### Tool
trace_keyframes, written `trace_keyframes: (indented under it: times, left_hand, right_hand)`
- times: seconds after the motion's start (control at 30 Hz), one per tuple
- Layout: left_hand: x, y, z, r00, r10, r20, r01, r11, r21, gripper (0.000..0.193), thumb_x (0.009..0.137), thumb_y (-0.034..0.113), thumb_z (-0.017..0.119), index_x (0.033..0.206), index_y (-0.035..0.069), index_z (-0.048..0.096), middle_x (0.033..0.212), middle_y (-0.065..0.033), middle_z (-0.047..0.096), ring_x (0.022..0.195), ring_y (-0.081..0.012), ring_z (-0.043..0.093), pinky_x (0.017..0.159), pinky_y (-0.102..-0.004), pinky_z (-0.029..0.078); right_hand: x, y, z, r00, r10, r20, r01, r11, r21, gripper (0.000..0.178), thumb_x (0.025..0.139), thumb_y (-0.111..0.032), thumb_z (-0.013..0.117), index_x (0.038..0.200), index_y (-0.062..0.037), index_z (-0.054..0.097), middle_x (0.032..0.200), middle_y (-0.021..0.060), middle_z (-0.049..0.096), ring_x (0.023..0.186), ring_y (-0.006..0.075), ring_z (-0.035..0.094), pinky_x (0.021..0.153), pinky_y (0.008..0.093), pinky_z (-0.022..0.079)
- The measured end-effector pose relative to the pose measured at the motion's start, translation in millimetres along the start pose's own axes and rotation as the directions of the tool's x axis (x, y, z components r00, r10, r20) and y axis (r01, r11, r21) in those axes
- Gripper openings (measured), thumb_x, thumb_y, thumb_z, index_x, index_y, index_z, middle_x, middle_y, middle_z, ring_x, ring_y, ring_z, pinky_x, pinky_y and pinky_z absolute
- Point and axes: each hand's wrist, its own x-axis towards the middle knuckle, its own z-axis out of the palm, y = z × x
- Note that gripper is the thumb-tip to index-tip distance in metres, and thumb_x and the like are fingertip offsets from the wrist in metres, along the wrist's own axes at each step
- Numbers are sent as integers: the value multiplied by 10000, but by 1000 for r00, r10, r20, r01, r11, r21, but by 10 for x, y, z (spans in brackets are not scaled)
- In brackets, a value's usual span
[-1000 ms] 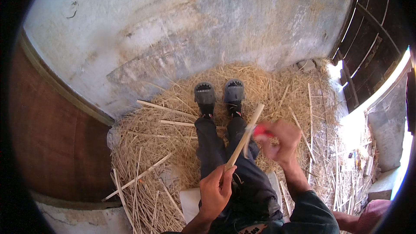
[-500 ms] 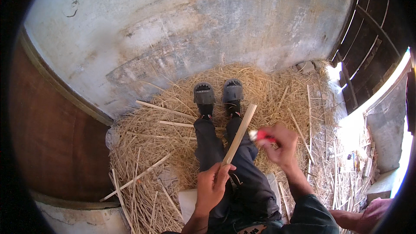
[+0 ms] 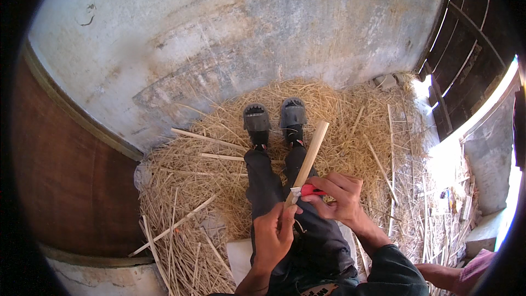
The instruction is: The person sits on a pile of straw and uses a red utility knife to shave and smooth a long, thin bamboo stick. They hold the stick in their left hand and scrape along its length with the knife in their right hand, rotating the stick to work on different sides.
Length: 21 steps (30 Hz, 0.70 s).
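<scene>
My left hand [image 3: 275, 237] grips the lower end of a pale bamboo strip [image 3: 311, 156], thumb and fingers closed on it. The strip slants up and to the right over my legs. My right hand [image 3: 341, 197] is wrapped round a red-handled knife [image 3: 313, 189]. The knife's short metal blade rests against the strip just above my left thumb. Most of the handle is hidden inside my right fingers.
Shavings [image 3: 224, 104] cover the floor around my sandals [image 3: 293, 112]. Several loose strips [image 3: 183, 220] lie at the left, more at the right. A stained wall [image 3: 263, 38] stands ahead and a brown panel [image 3: 76, 170] at the left. Another person's arm [image 3: 441, 275] shows at the lower right.
My right hand has moved left and down, bringing the knife from beside the bamboo strip onto it near my left thumb. My left hand keeps its hold, shifting slightly.
</scene>
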Motion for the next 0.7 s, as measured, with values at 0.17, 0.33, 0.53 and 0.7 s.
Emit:
trace_keyframes:
  times: [0.17,0.33,0.53,0.7]
  left_hand:
    - [-51,-22,-36,1000,-7,10,7,1000,-25,237,1080,164,605,973,-9,727,614,-49,570,512,-53,465,471,-278,340]
    - [-140,-29,-128,996,-84,29,85,996,-30,242,1081,162,591,969,1,733,614,-21,530,519,-41,459,476,-261,333]
    - [-211,0,-157,994,-104,20,105,993,-60,343,1096,265,578,926,9,729,616,41,486,542,-20,401,497,-242,278]
    - [-460,-140,-250,967,-189,171,200,979,-45,241,1076,204,612,982,22,740,603,-1,505,516,-39,446,479,-263,337]
  right_hand:
    - [1,6,-7,999,-40,-3,40,998,-46,348,727,-293,928,1004,-131,793,707,-19,633,556,162,636,503,314,496]
    - [145,108,-5,996,-44,-79,38,996,-80,340,729,-321,927,978,-134,790,702,-16,630,541,161,621,493,313,480]
    - [227,141,-33,989,-125,-79,115,985,-125,291,766,-305,906,965,-122,799,680,-2,642,553,181,638,505,327,485]
    - [473,720,-392,842,183,-508,-305,938,-168,201,895,-245,823,999,-74,813,736,60,717,562,130,582,515,291,414]
